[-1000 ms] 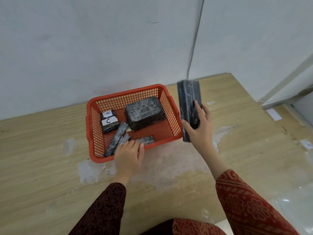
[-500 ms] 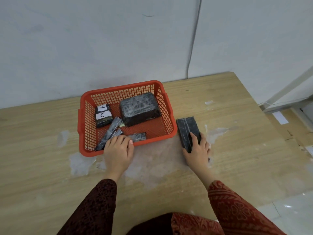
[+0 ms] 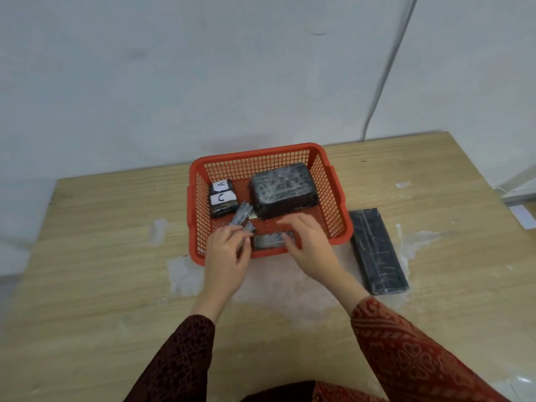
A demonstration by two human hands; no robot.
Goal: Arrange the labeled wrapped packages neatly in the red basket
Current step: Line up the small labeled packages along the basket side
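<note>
The red basket (image 3: 269, 204) sits on the wooden table (image 3: 87, 256), close to the white wall (image 3: 174, 82). We look inside it from left to right. First we see two small dark packages by the left wall. The far one has a white label with an A (image 3: 221, 185). The near one has a white label with a C (image 3: 222, 200). Next to them lies a thin silver strip package (image 3: 240, 216), tilted. Our left hand (image 3: 227, 256) reaches over the front rim, and its fingers are curled on the near end of that strip. We think it holds it, but the view is a bit blurry there. In the front of the basket lies another small flat package (image 3: 268, 240). Behind it, near the back right corner, sits the big black block (image 3: 282, 190), wrapped in shiny film. Our right hand (image 3: 310, 245) is over the front of the basket, fingers spread and loose, right at the small flat package. We cannot tell if it grips it. Outside the basket, just beside its right wall, a long flat black package (image 3: 377, 250) lies on the table by itself. No hand touches it.
</note>
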